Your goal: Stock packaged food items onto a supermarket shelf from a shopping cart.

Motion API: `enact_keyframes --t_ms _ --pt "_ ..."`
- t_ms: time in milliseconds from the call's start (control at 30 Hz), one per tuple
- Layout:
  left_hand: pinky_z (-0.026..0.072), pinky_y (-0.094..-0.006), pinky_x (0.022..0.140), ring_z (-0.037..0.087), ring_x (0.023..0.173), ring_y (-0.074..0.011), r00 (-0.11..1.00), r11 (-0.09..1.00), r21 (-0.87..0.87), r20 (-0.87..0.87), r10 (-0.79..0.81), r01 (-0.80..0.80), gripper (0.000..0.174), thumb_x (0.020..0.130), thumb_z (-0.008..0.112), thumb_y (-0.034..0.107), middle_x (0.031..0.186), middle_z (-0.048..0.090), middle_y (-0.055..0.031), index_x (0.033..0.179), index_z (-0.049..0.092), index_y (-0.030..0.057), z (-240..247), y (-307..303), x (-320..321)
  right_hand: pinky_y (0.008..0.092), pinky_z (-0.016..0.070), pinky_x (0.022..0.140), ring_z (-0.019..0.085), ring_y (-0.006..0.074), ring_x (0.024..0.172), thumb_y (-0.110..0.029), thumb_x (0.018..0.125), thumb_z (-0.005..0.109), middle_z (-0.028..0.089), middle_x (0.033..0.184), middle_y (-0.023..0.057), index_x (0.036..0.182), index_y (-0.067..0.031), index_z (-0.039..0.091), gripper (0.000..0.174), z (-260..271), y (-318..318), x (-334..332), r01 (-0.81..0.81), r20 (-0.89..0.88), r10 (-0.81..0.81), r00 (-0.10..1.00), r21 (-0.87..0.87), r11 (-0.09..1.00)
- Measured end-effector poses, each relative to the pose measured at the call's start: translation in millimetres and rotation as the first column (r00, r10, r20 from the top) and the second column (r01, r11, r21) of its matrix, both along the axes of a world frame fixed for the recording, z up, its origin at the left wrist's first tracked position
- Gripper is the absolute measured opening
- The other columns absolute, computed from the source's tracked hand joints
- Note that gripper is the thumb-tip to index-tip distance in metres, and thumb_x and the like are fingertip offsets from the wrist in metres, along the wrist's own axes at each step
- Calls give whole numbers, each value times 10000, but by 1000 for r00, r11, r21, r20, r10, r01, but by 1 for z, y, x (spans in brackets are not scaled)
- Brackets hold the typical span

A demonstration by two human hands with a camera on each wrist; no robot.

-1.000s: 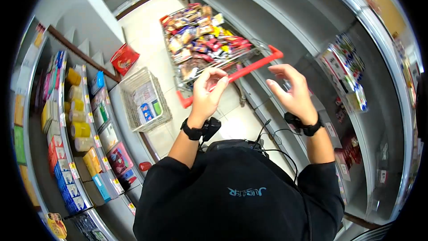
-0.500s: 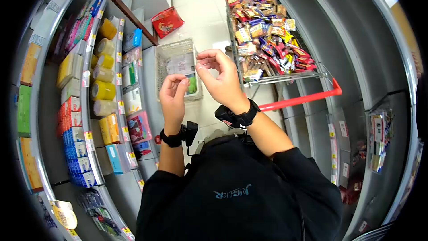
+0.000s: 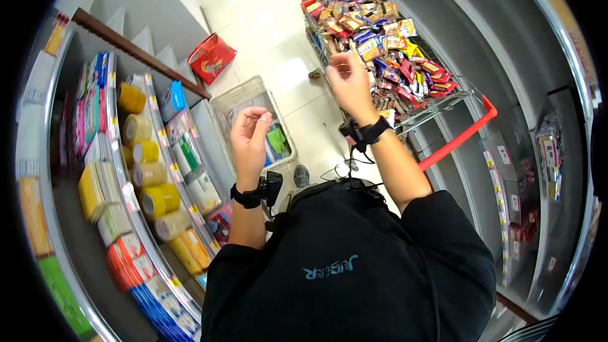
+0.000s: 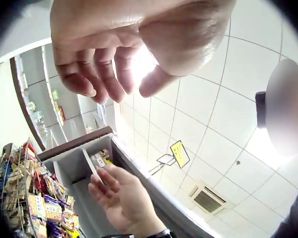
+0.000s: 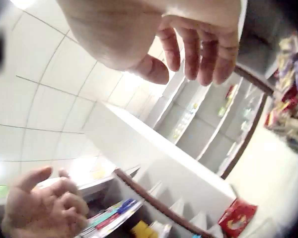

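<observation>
Pale tiled floor (image 3: 269, 28) is flanked by grey left shelving (image 3: 116, 120) and grey right shelving (image 3: 437, 22). Nothing is held by either hand. On the left hand (image 3: 250, 145), the fingers are loosely bent, with only a narrow gap left to the thumb; on the right hand (image 3: 351, 88), they are likewise relaxed and curved, with the thumb set apart.

Just beyond the right hand, a shopping cart (image 3: 459, 138) is seen on the right of the aisle. Its long axis is slanted from far left to near right; its red handle is set crosswise at the near end, and its red-cornered front is pointed away from the person. It is heaped with packaged snacks (image 3: 386, 47) in red, yellow, purple and brown wrappers, laid at all angles.

Below the left hand, a pale basket (image 3: 235, 88) is stood on the floor beside the left shelving, its long side roughly parallel to the cart's. A green item (image 3: 277, 141) and flat greyish material are contained in it; their exact nature cannot be told. Farther off, a red bag (image 3: 212, 58) is placed on the floor. Tape rolls (image 3: 160, 201) are lined up on the left shelving.
</observation>
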State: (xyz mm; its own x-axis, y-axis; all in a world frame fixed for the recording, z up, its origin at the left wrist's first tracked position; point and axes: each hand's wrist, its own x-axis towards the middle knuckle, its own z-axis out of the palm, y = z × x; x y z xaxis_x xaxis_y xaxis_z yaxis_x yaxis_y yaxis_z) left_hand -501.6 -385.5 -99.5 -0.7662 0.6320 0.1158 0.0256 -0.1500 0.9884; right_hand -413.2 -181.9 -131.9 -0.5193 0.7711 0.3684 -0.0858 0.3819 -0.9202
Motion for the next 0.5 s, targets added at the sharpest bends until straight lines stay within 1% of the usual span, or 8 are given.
enact_keyframes --t_ms 100,133,200,267,300,400,433,500 --pt "444 -221 766 559 846 -82 994 992 58 -3 -113 113 86 906 580 37 909 594 -21 986 563 9 18 15 -60 289 510 699 627 149 773 -94 806 644 653 853 65 950 -9 605 171 7 80 -3 403 101 -404 909 25 915" --pt "443 -220 771 558 846 -81 995 992 69 -8 -103 103 85 906 580 39 910 594 -21 984 564 8 19 14 -63 290 506 719 626 154 792 -103 793 656 656 855 72 946 -13 608 184 -8 91 -4 394 63 -395 916 31 919" --pt "443 -222 773 556 844 -82 987 986 41 -5 -159 159 85 906 579 38 908 593 -20 983 565 7 20 30 -81 300 501 750 627 164 807 -137 770 671 659 867 82 941 -6 607 224 17 140 -2 583 50 -585 809 49 811" --pt "439 -219 755 553 838 -79 983 982 56 -21 -180 181 88 907 579 43 900 595 -19 986 565 4 22 41 -84 318 500 771 648 220 822 -172 748 676 672 874 126 960 8 602 288 19 165 2 621 41 -628 777 106 776" --pt "433 -214 738 545 826 -74 975 973 55 -9 -222 222 89 906 582 41 888 593 -16 985 563 4 24 60 -91 340 502 778 653 243 839 -200 735 681 676 877 130 952 -4 613 300 26 206 7 707 63 -709 703 57 705" --pt "426 -208 735 539 823 -71 955 954 47 -14 -295 296 87 905 583 35 882 589 -17 982 558 3 23 88 -100 388 491 855 652 321 937 -235 730 644 685 966 184 949 -15 666 311 29 261 25 779 279 -778 562 137 612" --pt "425 -207 733 535 815 -70 958 957 35 -15 -287 288 84 904 582 28 877 585 -16 979 555 4 23 90 -100 388 491 855 652 321 937 -235 730 644 685 966 184 949 -15 666 311 24 274 35 778 282 -777 563 135 613" --pt "424 -206 728 533 812 -69 955 955 21 -10 -296 296 83 904 583 30 876 583 -13 979 556 6 18 122 -111 377 477 900 632 346 1016 -241 726 618 676 1029 209 964 -18 696 335 -2 322 42 727 518 -675 525 141 672"
